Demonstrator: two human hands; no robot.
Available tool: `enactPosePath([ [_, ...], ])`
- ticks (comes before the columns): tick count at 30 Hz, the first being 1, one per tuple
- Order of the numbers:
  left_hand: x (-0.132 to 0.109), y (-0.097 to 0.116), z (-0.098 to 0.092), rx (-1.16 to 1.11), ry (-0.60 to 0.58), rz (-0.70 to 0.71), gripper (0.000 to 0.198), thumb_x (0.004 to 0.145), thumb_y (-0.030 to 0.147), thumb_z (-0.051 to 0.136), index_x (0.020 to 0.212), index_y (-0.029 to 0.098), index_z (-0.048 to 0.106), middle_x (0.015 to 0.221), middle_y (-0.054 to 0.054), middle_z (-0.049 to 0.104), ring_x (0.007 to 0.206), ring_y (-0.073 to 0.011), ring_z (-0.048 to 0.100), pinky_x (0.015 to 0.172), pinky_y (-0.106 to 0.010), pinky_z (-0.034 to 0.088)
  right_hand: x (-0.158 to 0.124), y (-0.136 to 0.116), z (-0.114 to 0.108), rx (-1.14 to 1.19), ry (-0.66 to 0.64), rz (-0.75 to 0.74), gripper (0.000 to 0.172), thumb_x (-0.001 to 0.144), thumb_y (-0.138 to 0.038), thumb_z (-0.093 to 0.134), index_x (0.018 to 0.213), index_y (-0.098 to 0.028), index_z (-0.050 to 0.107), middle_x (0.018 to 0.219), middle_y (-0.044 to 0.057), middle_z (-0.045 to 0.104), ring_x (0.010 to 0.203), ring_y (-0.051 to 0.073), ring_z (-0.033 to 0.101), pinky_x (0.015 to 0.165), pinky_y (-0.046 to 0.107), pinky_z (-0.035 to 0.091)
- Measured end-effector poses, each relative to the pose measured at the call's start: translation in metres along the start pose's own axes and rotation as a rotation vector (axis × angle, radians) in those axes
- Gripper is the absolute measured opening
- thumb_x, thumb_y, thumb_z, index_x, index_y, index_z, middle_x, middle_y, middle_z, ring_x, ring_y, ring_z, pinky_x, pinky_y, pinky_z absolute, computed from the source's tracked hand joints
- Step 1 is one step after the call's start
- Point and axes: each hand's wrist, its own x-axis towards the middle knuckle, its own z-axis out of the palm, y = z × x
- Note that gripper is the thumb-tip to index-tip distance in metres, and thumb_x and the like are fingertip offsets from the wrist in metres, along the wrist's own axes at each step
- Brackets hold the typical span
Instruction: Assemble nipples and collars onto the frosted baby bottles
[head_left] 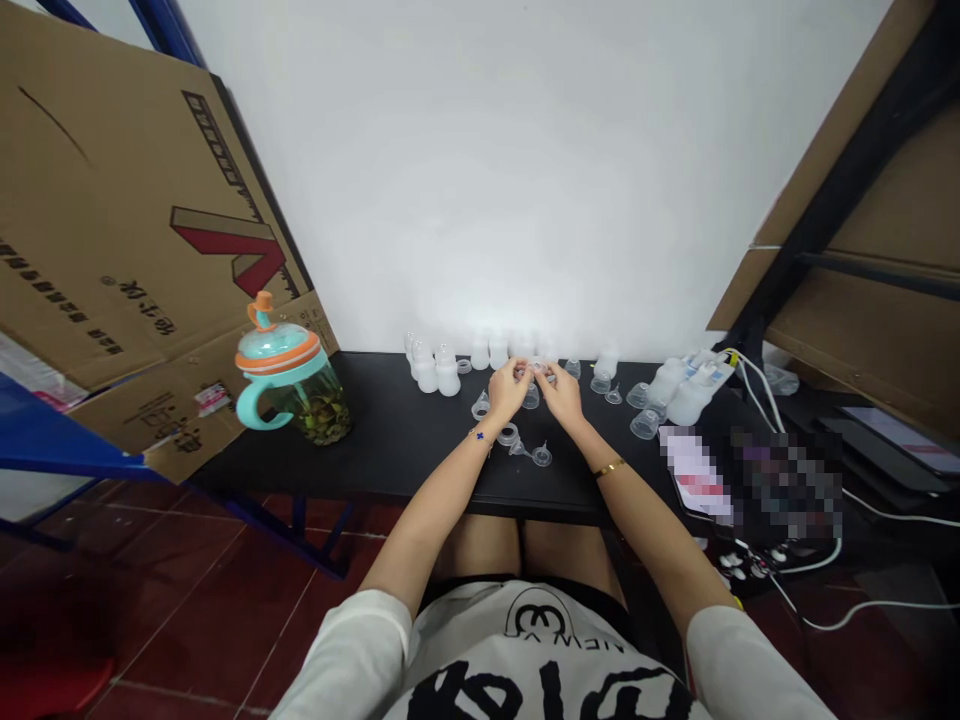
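My left hand (pixel 508 388) and my right hand (pixel 559 392) meet over the middle of a black table (pixel 405 440), fingers pinched together on a small clear plastic part (pixel 534 370) held between them. Just below my hands lie clear silicone teats (pixel 525 446). Behind my hands stands a row of small white bottles (pixel 437 370) along the wall. The exact shape of the held part is too small to make out.
A teal and orange handled jug (pixel 289 385) stands at the table's left end, in front of a leaning cardboard box (pixel 112 230). Clear cups (pixel 643 412) and lying bottles (pixel 694 388) sit at right, beside white cables (pixel 757 395). Dark shelving (pixel 862 270) stands right.
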Motion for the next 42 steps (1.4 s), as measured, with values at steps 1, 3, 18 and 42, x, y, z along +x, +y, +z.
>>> enactPosePath([
  [1,-0.0001,-0.0004,0.0002,-0.003,0.002,0.005,0.018,0.094,0.03,0.061,0.108,0.022,0.069,0.103,-0.004,0.077,0.087,-0.0181,0.072,0.084,-0.028,0.052,0.0,-0.0002,-0.0001,-0.002,0.0,-0.001,0.04,0.097,-0.053,0.046,0.107,-0.022,0.07,0.085,0.005,0.074,0.062,0.019,0.062,0.064,0.027,0.044],
  [3,-0.0003,-0.0008,0.0004,-0.006,0.003,0.011,0.017,0.094,0.03,0.061,0.106,0.022,0.068,0.102,-0.004,0.077,0.086,-0.0177,0.072,0.083,-0.027,0.051,-0.0001,-0.0006,-0.0006,-0.006,0.0,-0.004,0.04,0.097,-0.052,0.046,0.107,-0.022,0.07,0.085,0.005,0.073,0.062,0.019,0.062,0.065,0.028,0.044],
  [18,-0.0038,0.004,-0.0016,0.031,-0.022,-0.004,0.013,0.095,0.032,0.058,0.102,0.023,0.063,0.092,-0.003,0.075,0.086,-0.0199,0.07,0.077,-0.027,0.048,-0.0021,-0.0029,-0.0015,-0.015,-0.02,-0.005,0.032,0.096,-0.049,0.047,0.095,-0.023,0.064,0.082,0.003,0.071,0.064,0.019,0.06,0.064,0.027,0.04],
  [42,-0.0022,-0.0015,0.0011,-0.1,0.058,0.065,0.009,0.093,0.024,0.061,0.099,0.02,0.066,0.092,-0.004,0.076,0.083,-0.019,0.071,0.078,-0.028,0.05,-0.0055,-0.0048,-0.001,0.002,-0.013,-0.006,0.03,0.095,-0.05,0.048,0.089,-0.023,0.06,0.073,0.0,0.066,0.058,0.016,0.056,0.061,0.026,0.038],
])
